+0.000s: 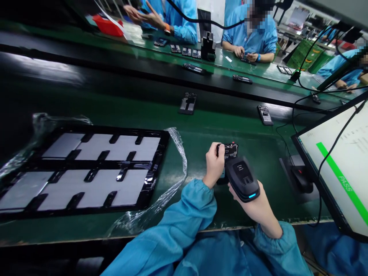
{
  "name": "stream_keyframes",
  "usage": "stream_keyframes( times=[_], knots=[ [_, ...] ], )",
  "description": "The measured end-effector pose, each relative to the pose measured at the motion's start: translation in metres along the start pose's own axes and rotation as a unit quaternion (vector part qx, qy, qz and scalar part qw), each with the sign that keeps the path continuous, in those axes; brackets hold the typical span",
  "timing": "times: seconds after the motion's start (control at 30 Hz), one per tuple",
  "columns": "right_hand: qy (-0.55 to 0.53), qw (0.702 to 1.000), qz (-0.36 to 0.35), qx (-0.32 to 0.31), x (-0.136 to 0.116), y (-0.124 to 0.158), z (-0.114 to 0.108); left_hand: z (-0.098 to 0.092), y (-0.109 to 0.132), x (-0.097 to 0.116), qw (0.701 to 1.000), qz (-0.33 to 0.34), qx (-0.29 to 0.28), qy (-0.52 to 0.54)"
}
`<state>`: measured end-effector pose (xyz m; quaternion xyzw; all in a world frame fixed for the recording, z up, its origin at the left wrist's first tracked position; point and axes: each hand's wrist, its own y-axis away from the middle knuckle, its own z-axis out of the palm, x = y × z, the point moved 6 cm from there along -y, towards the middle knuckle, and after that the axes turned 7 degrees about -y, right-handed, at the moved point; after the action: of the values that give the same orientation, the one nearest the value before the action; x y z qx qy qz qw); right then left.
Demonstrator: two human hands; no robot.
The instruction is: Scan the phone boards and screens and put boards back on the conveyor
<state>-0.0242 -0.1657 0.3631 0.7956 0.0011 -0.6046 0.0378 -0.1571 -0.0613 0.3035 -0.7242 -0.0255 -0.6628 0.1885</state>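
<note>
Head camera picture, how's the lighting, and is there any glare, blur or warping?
Head view: lighting uneven, the monitor washed out bright, the belt at far left dark with a glare streak; plastic wrap around the tray glints; straight edges bow from wide-lens distortion; the scanner in the right hand and the phone board in the left hand look sharp.

The scanner [243,178] is black with a small blue light. The phone [230,150] is black with a red speck. The sleeves [189,214] are bright blue. The bench [224,126] is dark green. The tray [159,161] is black with pale grey panels [120,147]. The screen [339,142] is white, crossed by a green diagonal stripe [345,184] lettered PASS. The box [107,25] is red and the crates [304,53] green.
</note>
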Motion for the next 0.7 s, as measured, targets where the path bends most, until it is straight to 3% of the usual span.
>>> stream_keyframes(
  times=[0.17, 0.47, 0.7],
  knots=[
    [0.018, 1.0, 0.018, -0.01, -0.003, 0.005, -0.005, -0.005, 0.004, 0.004, 0.998, 0.012, 0.035, -0.051],
    [-0.003, 1.0, 0.019, -0.011, -0.008, 0.014, -0.006, -0.004, 0.014, 0.002, 0.993, -0.017, 0.074, 0.087],
    [0.008, 1.0, 0.017, 0.003, -0.006, 0.019, -0.008, -0.006, 0.011, -0.002, 0.993, -0.032, 0.083, 0.071]
  ],
)
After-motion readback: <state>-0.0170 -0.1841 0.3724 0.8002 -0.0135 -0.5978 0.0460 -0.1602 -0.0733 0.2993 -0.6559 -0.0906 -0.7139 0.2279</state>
